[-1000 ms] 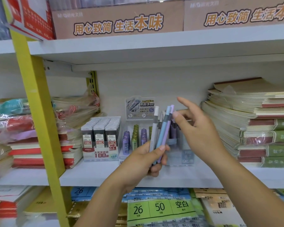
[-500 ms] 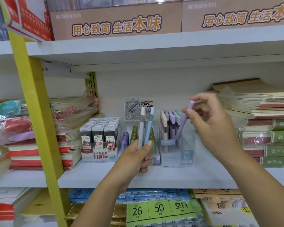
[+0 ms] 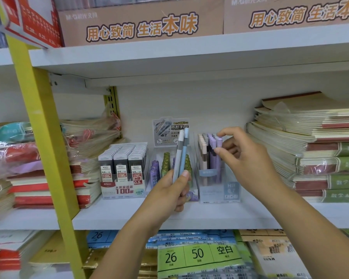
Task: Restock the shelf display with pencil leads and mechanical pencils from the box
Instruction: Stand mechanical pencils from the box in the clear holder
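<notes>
Head view: a white shop shelf [image 3: 210,217] seen from the front, with a clear pencil holder [image 3: 218,190] standing on it, packed with upright cream and purple mechanical pencils.

The right hand [image 3: 248,160] reaches to the holder's top from its right side. Forefinger and thumb bracket the cap of the purple pencil [image 3: 219,144] at the holder's right end. I cannot tell whether this grip is pinching the cap or has just let go.

The left hand [image 3: 169,192] hovers in front of the holder, a little to its left. Its grip is closed round the lower ends of two pencils [image 3: 179,156], one grey-white and one blue, held upright.

Just left of the holder is a tray of purple and green lead tubes [image 3: 165,164]. Further left is a carton of boxed 0.5 leads [image 3: 122,172]. Stacked notebooks [image 3: 310,150] lie to the holder's right. The supply box is not in view.

Half a second ago the purple pencil was tilted in the right hand's pinch above the holder; now it stands upright among the others. A second ago it was part of a fuller bunch in the left hand. So one more pencil looks stocked, and two in hand remain to place.
</notes>
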Motion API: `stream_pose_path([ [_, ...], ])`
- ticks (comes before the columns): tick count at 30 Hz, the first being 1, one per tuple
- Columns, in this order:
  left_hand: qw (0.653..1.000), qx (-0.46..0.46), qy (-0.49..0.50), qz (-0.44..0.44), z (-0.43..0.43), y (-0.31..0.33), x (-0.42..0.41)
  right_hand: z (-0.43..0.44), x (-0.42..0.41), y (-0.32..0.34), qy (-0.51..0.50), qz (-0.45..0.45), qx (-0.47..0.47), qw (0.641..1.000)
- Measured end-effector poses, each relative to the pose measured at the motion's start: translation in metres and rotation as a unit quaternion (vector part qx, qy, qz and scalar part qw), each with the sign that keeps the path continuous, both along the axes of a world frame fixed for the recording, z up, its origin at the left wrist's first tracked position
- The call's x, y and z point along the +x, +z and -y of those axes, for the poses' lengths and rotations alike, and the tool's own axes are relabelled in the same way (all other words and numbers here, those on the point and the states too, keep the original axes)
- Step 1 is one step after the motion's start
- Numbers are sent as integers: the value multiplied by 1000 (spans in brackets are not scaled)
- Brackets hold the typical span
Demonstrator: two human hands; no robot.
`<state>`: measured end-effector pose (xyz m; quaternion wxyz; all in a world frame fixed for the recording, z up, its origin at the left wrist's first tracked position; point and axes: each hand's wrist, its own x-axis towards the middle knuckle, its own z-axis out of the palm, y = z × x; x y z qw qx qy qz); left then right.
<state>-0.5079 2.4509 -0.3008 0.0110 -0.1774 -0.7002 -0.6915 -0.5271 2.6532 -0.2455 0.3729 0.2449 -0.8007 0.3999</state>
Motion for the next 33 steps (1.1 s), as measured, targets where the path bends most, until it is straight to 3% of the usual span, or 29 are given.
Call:
stream_pose_path([
  [4, 1000, 0, 3, 0, -1, 1, 1, 1, -5, -3, -45, -18, -13, 999],
  [7, 1000, -2, 3, 5, -1, 1, 2, 0, -11, -5, -107, -54, 28, 992],
  [13, 1000, 16, -19, -1, -2, 3, 5, -3, -11, -6, -143, -10, 74, 987],
  [16, 999, 24, -40, -4, -4, 5, 6, 0, 0, 2, -90, -31, 9, 995],
  [18, 998, 25, -57, -5, -7, 6, 7, 6, 9, 7, 13, 29, -76, 997],
  [21, 996, 21, -84, -3, -13, 6, 8, 15, 17, 10, 155, 133, -159, 966],
  [24, 996, 21, -83, 2, -17, 5, 8, 16, 18, 11, 186, 143, -215, 948],
  [26, 998, 23, -62, -4, -16, 4, 7, 12, 17, 13, 181, 117, -246, 945],
  [29, 999, 23, -16, -20, -12, 4, 5, -6, 17, 21, 134, 7, -287, 949],
  [33, 999, 22, 46, -19, -6, 3, 1, -27, 15, 25, 32, -109, -209, 971],
])
